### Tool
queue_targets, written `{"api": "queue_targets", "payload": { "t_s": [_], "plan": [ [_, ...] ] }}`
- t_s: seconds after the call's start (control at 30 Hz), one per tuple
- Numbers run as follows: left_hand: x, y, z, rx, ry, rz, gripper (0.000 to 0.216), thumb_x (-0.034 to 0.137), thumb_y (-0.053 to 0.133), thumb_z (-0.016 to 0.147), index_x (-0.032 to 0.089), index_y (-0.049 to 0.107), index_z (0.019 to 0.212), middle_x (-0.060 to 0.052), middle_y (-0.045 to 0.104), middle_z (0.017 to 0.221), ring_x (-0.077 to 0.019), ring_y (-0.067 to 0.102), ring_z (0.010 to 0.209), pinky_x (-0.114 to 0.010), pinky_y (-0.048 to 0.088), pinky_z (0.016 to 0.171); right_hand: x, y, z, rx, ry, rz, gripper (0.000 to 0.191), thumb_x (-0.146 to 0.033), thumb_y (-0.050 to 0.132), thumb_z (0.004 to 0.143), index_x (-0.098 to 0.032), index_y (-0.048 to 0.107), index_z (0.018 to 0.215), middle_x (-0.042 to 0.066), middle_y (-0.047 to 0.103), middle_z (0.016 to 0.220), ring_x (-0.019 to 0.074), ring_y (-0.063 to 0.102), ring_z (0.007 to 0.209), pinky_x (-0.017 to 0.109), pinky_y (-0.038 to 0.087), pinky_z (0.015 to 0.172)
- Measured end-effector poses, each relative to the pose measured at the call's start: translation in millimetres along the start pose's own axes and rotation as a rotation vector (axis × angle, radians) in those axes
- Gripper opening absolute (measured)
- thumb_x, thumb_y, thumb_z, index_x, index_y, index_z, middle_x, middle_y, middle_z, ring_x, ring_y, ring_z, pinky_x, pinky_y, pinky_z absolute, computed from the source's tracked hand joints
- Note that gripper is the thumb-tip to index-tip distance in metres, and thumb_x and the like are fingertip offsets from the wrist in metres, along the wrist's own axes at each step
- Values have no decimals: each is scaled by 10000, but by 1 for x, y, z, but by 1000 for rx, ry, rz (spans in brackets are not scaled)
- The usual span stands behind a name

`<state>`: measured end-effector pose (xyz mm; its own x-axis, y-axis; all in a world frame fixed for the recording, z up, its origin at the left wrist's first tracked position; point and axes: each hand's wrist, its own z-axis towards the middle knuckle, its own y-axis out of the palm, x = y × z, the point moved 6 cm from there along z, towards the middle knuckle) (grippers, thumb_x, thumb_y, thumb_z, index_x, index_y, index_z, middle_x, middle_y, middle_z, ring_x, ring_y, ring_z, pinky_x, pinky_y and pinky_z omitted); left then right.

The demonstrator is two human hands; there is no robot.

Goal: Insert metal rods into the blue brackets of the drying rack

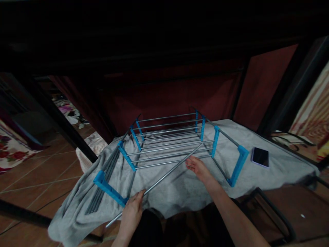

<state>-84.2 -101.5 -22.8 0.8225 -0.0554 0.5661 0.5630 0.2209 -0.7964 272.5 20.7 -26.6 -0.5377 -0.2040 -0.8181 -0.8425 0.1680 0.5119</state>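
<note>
A long thin metal rod slants across the near part of a partly assembled rack. My left hand is closed around it close to its lower end, beside the near left blue plastic bracket. Fingers loosely extended, my right hand hovers next to the rod's upper part; whether the fingertips touch it is unclear. Several rods span the blue brackets at the back and middle. Between the near left bracket and the near right blue bracket, no rod is fitted across. Grey side tubes link the brackets.
A grey cloth covers the surface under the rack. Several grey tubes lie along its left side. At the right is a phone. A dark red panel stands behind, and a dark metal frame is low right.
</note>
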Motion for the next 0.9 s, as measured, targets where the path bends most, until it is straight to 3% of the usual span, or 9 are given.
{"api": "queue_targets", "payload": {
  "t_s": [0.17, 0.43, 0.57, 0.7, 0.9],
  "plan": [
    [8, 5, 1, -58, 18, 49, 373, 243, 498, 844, 281, 731, 1133, -92, 790, 1134, -303, 731, 1128, -453, 550, 1016, -6, -14, 3, 32, -46, 51, 231, -328, 823, 718, -237, 636, 821, 26, 770, 874, 187, 707, 828, 360, 573, 862],
    [6, 8, -5, -110, 29, 64, 353, 396, 453, 920, 280, 744, 1083, -90, 801, 1086, -312, 751, 1048, -449, 554, 972, 0, -42, 2, 105, -38, 42, 242, -344, 854, 709, -242, 654, 796, 6, 745, 784, 178, 698, 818, 344, 590, 855],
    [-13, -7, -16, -42, -7, 52, 322, 434, 483, 890, 291, 747, 1008, -84, 809, 1032, -322, 761, 1007, -446, 564, 950, -1, -52, -5, 103, -38, 34, 219, -325, 836, 720, -252, 647, 803, 3, 737, 770, 190, 706, 848, 361, 583, 868],
    [-46, -26, -29, 9, -73, 23, 265, 481, 571, 813, 322, 753, 919, -60, 823, 1021, -332, 766, 1018, -443, 566, 964, -6, -59, -13, 111, -20, 23, 173, -268, 801, 744, -240, 633, 776, 14, 727, 754, 192, 706, 828, 382, 575, 895],
    [-78, -45, -41, 4, -222, -246, 324, 643, 781, 559, 357, 748, 710, -20, 812, 834, -374, 766, 892, -462, 611, 890, -7, -72, -22, 143, 12, 17, 135, -194, 764, 768, -233, 638, 796, 33, 732, 774, 211, 719, 838, 426, 586, 916]
  ]
}}
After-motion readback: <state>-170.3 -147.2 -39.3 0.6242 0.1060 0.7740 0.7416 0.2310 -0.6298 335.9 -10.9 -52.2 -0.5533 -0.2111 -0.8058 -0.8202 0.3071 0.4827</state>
